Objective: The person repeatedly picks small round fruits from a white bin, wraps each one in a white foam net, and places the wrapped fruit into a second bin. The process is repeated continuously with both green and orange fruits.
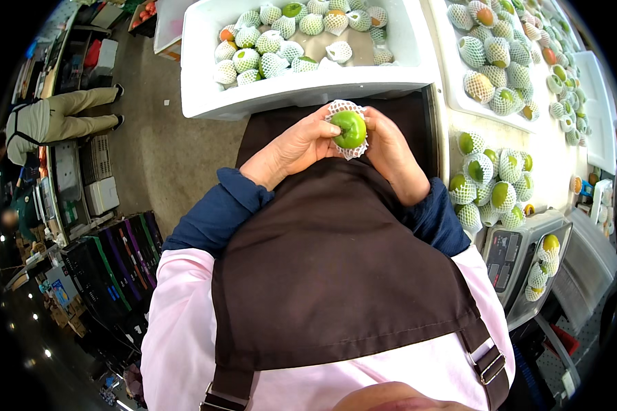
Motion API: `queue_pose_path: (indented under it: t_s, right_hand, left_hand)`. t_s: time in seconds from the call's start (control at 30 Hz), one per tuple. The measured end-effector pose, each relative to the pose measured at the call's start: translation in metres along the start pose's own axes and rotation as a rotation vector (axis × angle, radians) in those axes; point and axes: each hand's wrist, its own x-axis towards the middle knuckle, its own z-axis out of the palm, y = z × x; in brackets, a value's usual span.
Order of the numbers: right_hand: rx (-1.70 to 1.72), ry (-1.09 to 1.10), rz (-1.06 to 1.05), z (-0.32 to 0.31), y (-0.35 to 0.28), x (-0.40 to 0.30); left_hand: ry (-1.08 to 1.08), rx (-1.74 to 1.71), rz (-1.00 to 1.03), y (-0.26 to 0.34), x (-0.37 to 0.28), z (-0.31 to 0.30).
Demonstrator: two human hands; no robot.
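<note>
A round green fruit (350, 129) sits in a white foam net sleeve (347, 107), held in front of my apron. My left hand (304, 137) grips it from the left, its thumb pressed on the fruit's skin. From the other side, my right hand (391, 146) has its fingers on the net's edge. The net is open toward me, so the top of the fruit is bare. Just beyond my hands stands a white foam box (308, 91) with many netted fruits inside, mostly green and a few orange.
On the right, a table (455, 120) carries a pile of netted fruits (493, 180) and a white tray (493, 115) of more. Nearer me is a digital scale (503, 259) with several netted fruits on its pan. Far left, a person (46, 120) bends over shelving.
</note>
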Motion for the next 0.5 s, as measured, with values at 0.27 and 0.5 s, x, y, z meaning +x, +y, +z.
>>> queue_pose_path:
  t_s: [0.27, 0.5]
  right_hand:
    - [-0.737, 0.149, -0.617, 0.021, 0.000, -0.013]
    - [-1.299, 0.053, -0.910, 0.028, -0.016, -0.010]
  left_hand:
    - [0.307, 0.501, 0.185, -0.005, 0.006, -0.002]
    - [0.236, 0.217, 0.068, -0.016, 0.011, -0.005]
